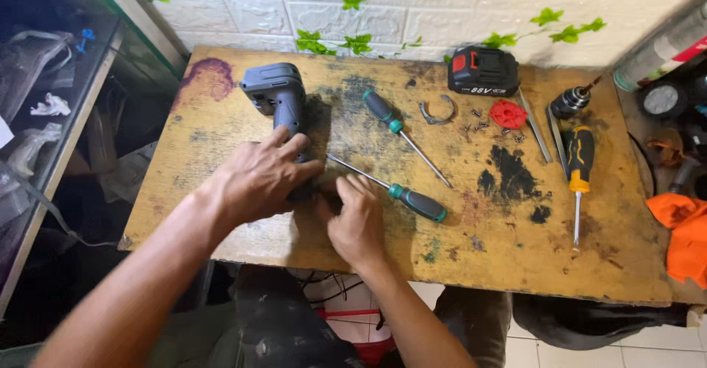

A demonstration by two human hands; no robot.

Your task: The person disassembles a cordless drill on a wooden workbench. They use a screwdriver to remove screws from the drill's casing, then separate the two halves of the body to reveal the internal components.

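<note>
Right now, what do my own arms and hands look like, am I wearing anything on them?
Both arms are bare from the frame's edge to the fingers: no sleeves, gloves, watch or rings show. The left hand and right hand have short nails, with dark grime on the knuckles and fingertips as far as the head view shows. The forearms look bare and unmarked; no cables or straps are on them.

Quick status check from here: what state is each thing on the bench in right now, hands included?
Left hand: spread flat over the drill body.
Right hand: fingers curled at the drill's lower end; grip unclear.
Drill body: lying flat, battery off.
Battery pack: detached, by the wall.
Drill chuck: removed, lying loose.
Two green screwdrivers: lying unused.
Orange-black screwdriver: lying unused.
Screws: loose on the bench.
</note>
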